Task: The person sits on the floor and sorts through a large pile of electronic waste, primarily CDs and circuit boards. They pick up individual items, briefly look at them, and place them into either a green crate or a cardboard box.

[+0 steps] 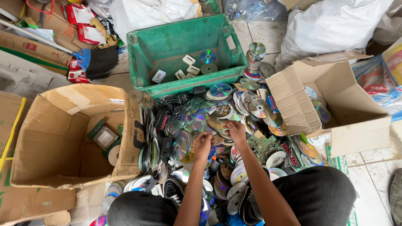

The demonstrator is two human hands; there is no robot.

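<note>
Head view, looking down. Left hand (pixel 202 143) and right hand (pixel 236 129) both reach into a pile of discs (pixel 217 113) heaped on the tiled floor (pixel 377 167) between the person's knees. Left hand: fingers curled down onto the pile; whether it grips anything cannot be told. Right hand: fingertips drawn together at the edge of a disc, grip itself too small to confirm. Black cables (pixel 180 104) tangled among the discs. Green crate (pixel 184 50) beyond the pile, holding a few discs and small white boxes. Open cardboard box (pixel 67 134) on the left, second cardboard box (pixel 335 100) on the right. Green circuit board (pixel 264 146) just beside the right forearm.
</note>
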